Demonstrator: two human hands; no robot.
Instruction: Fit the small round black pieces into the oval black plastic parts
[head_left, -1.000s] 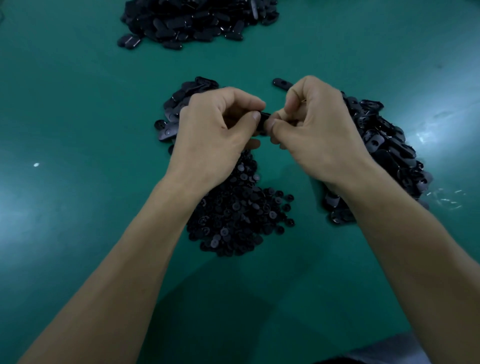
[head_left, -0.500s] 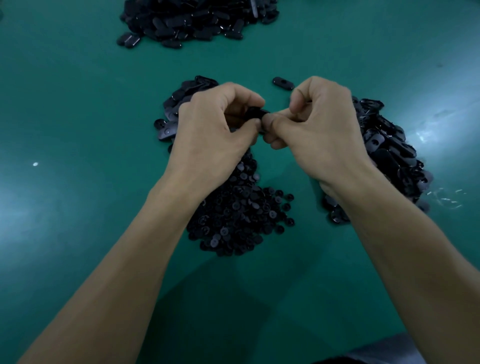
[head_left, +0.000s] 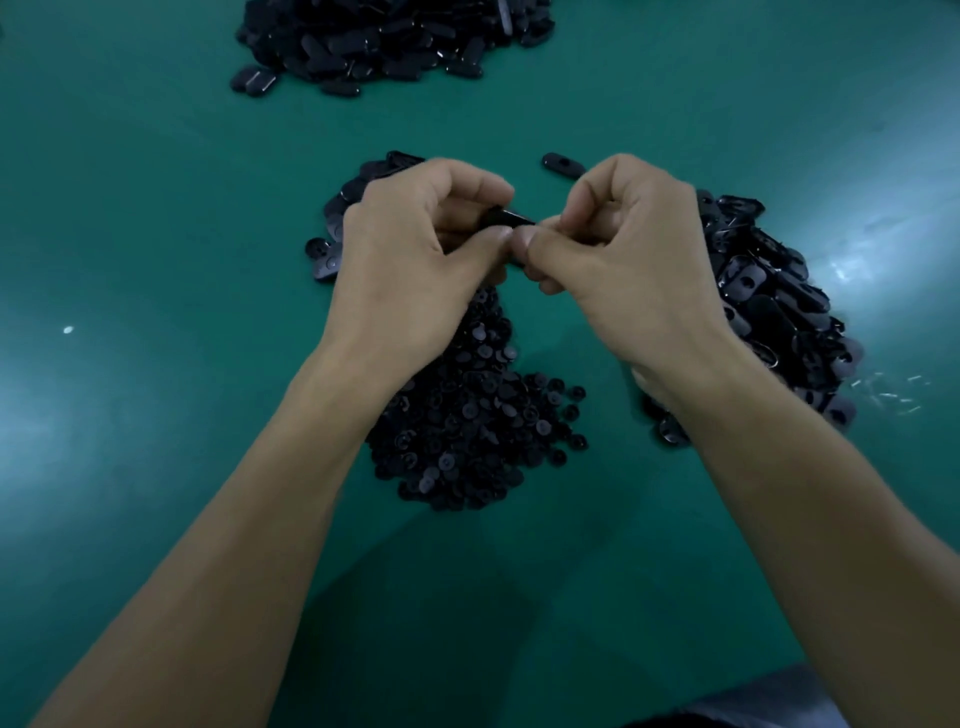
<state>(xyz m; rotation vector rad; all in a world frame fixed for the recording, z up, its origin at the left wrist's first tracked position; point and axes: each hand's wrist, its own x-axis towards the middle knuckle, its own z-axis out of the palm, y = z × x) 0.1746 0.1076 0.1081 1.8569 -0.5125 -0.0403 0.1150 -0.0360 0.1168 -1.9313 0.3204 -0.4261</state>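
Toward the left of the green table (head_left: 156, 218), we see a small cluster of oval parts (head_left: 332, 244) lying half hidden behind our left hand (head_left: 410, 270). That hand curls finger and thumb round one end of the oval part (head_left: 511, 217), held above the table at the middle of the scene. Below it, nearer to us, spreads the heap of round pieces (head_left: 478, 415). Our right hand (head_left: 623, 260) pinches the other end of the same part, thumb tip touching the left thumb. We cannot tell whether a round piece is already seated, since the fingers cover it. We judge the part light and stiff, a smooth moulding that could slip or flick away under a hard press. So we would grip it by its ends and rim, leave the hole clear, and push the small piece in squarely with a thumb. Just beyond our right knuckles lies a lone oval piece (head_left: 561, 163), and at the right edge sits the larger pile of oval parts (head_left: 779, 312).
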